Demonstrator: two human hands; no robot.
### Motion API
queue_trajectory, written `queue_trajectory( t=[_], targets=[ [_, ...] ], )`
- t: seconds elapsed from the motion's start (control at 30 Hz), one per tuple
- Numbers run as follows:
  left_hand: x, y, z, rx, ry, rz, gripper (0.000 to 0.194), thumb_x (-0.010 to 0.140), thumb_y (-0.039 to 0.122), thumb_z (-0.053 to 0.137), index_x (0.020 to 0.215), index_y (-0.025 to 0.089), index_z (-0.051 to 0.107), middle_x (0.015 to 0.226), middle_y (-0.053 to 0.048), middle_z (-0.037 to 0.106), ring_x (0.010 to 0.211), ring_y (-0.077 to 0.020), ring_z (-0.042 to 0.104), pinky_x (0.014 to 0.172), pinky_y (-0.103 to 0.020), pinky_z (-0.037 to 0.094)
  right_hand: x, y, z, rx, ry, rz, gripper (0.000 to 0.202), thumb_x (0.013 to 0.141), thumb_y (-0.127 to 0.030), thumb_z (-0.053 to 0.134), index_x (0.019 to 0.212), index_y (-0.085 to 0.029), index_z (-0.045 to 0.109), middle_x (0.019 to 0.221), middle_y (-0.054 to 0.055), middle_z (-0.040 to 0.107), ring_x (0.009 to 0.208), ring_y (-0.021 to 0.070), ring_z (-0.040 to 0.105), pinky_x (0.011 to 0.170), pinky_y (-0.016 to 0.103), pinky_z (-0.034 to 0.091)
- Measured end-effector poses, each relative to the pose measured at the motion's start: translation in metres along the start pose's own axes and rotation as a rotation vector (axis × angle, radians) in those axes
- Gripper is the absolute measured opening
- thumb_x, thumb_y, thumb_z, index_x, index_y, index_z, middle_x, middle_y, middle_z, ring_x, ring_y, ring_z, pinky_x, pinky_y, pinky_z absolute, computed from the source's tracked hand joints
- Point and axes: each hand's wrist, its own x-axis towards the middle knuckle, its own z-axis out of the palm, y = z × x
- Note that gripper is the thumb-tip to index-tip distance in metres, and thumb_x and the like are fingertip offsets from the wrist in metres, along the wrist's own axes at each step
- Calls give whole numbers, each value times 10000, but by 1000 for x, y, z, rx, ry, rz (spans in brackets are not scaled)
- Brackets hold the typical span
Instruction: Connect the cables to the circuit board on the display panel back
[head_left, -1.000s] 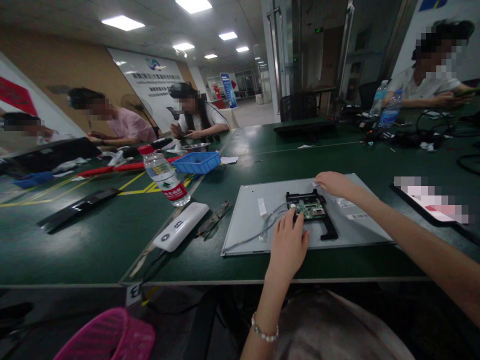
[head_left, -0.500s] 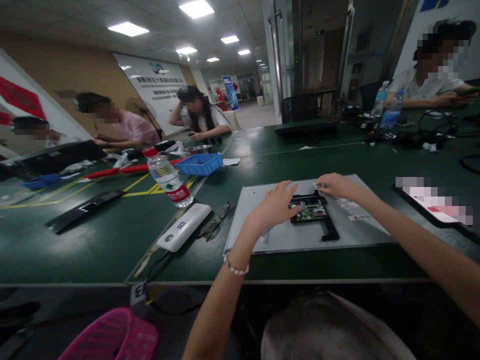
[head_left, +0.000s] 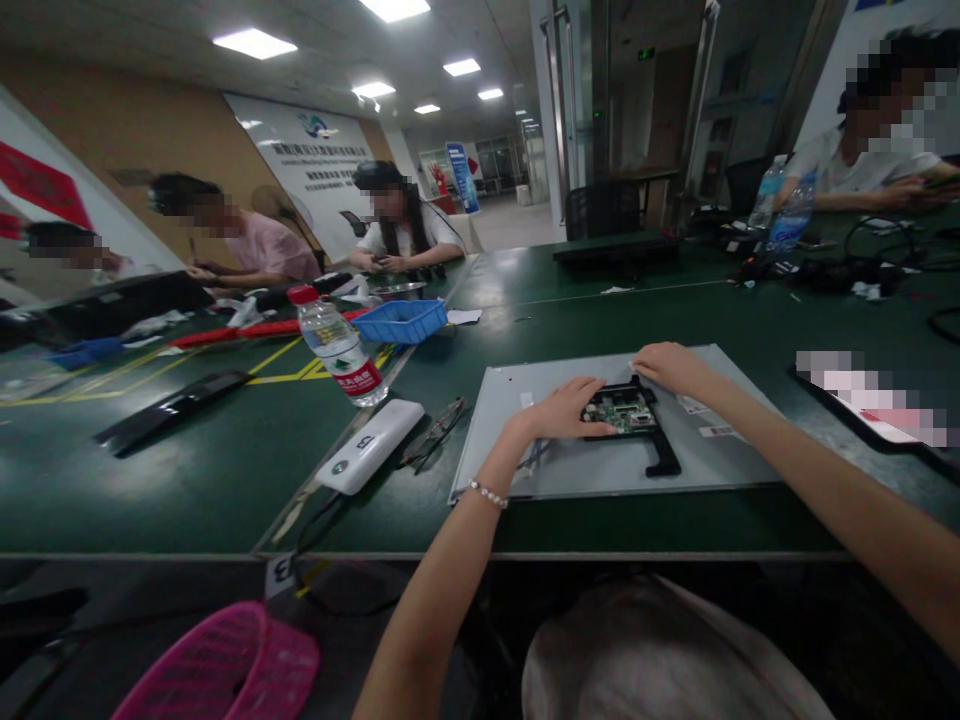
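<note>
A grey metal panel lies flat on the green table before me. On its middle sits a black plastic frame with a green circuit board inside. My left hand wraps the left side of the frame, thumb along the lower edge and fingers at the top. At the frame's upper right corner, my right hand is closed with its fingers curled down; what its fingertips hold is hidden. White labels show on the panel near my right forearm. Thin wires lie by my left wrist.
Left of the panel are glasses, a white power bank, a water bottle and a blue tray. A phone lies to the right. Below the table edge is a pink basket. Several people sit around the tables.
My left hand has come down and right onto the frame's left side. My right hand stays at the upper corner, its fingers lower. A person across the table has lowered a raised hand.
</note>
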Motion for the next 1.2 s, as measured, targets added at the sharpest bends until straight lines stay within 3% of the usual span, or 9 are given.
queue_trajectory(
  t=[0.2,0.43,0.57,0.73,0.97,1.2],
  targets=[
    [-1,0,3,-17,22,-13,833,804,632,541,1441,167,275,1468,-146,363,1340,-294,355,1095,-407,292,-2,9,1,86,0,-44,278,886,-294,534,1054,-131,686,1054,109,698,974,227,640,865,294,459],
    [1,-4,6,-12,51,21,806,812,620,542,1423,150,309,1458,-154,377,1337,-292,359,1101,-410,288,8,9,-2,-55,-82,-66,239,905,-200,481,973,-134,700,1014,133,706,948,246,655,821,303,461],
    [0,-5,7,-13,56,20,815,806,636,537,1422,153,310,1458,-157,377,1339,-298,357,1097,-423,293,8,5,-7,-46,-41,-24,256,929,-230,458,970,-148,696,1026,119,704,957,232,651,833,294,456],
    [0,-5,8,-12,56,11,826,800,643,539,1422,152,304,1462,-159,374,1343,-294,358,1103,-425,287,-1,-10,-20,-42,45,-27,263,944,-228,432,997,-155,679,1046,100,695,946,215,645,790,284,460],
    [1,-3,8,16,51,-16,845,803,650,523,1414,109,303,1460,-179,371,1345,-296,358,1100,-413,301,-7,-41,-23,-168,-26,-120,243,912,-144,454,846,-133,688,904,128,715,906,236,654,797,301,439],
    [0,-2,8,18,47,-22,838,806,647,518,1418,119,295,1467,-169,365,1348,-291,353,1103,-406,297,-7,-47,-20,-195,-74,-138,264,908,-142,452,824,-124,702,857,149,725,864,261,666,749,319,443]
  ],
)
